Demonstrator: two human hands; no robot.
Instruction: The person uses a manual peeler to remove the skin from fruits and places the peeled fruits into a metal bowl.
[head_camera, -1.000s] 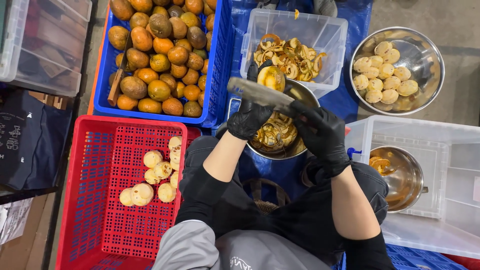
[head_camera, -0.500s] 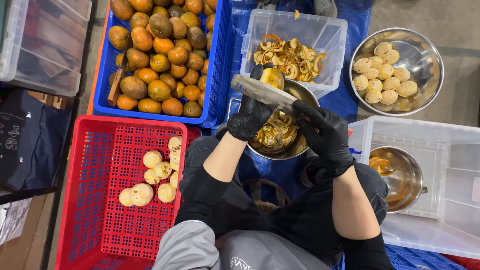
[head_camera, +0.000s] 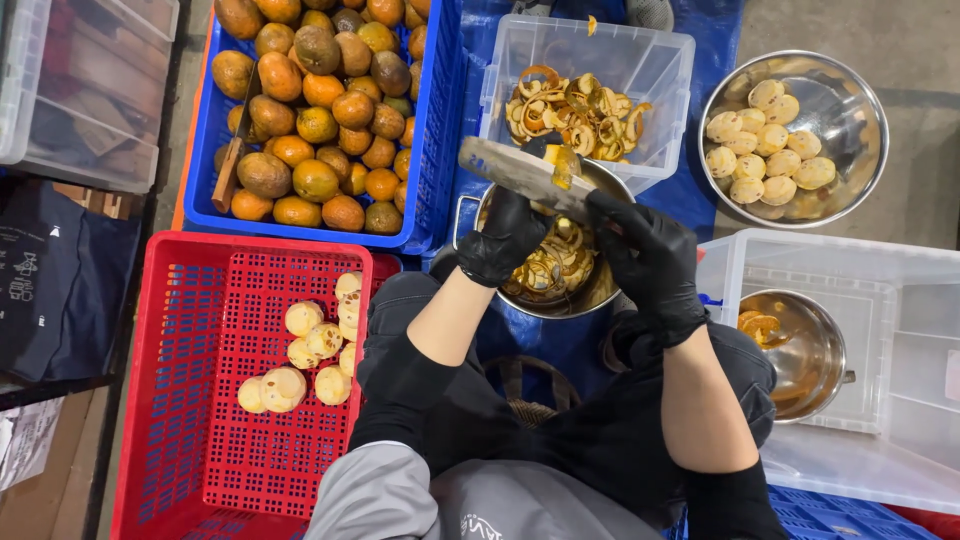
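Both my hands wear black gloves and work above a metal bowl (head_camera: 480, 215) full of orange peel. My left hand (head_camera: 505, 238) holds a small, partly peeled orange fruit (head_camera: 560, 160); the blade mostly hides it. My right hand (head_camera: 650, 262) grips a wide knife (head_camera: 510, 168), with the blade angled up to the left across the fruit. A clear tub (head_camera: 640, 55) of curled peels stands just beyond the hands.
At the upper left is a blue crate (head_camera: 440, 120) of unpeeled oranges with a wooden-handled tool (head_camera: 232, 165) in it. A red basket (head_camera: 200, 400) at the left and a steel bowl (head_camera: 850, 110) at the upper right hold peeled fruit. A clear bin (head_camera: 900, 300) at the right holds a metal pot (head_camera: 800, 350).
The knife blade has slid up across the fruit and now covers most of it. Both hands have shifted slightly up and right over the bowl.
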